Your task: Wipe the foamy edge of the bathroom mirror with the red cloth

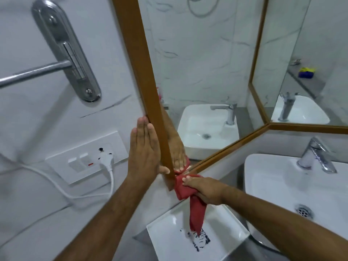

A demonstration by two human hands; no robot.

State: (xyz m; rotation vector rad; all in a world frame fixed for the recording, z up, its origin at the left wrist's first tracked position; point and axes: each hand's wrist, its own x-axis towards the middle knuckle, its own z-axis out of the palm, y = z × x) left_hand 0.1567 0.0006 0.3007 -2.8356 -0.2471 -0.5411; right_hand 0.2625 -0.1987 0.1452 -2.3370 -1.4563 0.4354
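The bathroom mirror (203, 59) has a brown wooden frame (140, 59). My right hand (204, 189) grips the red cloth (183, 189) and presses it against the frame's bottom left corner, with one end of the cloth hanging down. My left hand (144, 153) lies flat, fingers together, against the outer side of the left frame edge, its thumb touching the frame near the cloth. I can make out a trace of pale foam on the glass at that corner. The mirror reflects my fingers and the cloth.
A white basin (278, 185) with a chrome tap (316, 157) sits at the right. A white tray (222, 234) lies below the cloth. A switch plate (81, 159) with a white plug (106, 157) and a chrome towel bar (33, 73) are on the left wall.
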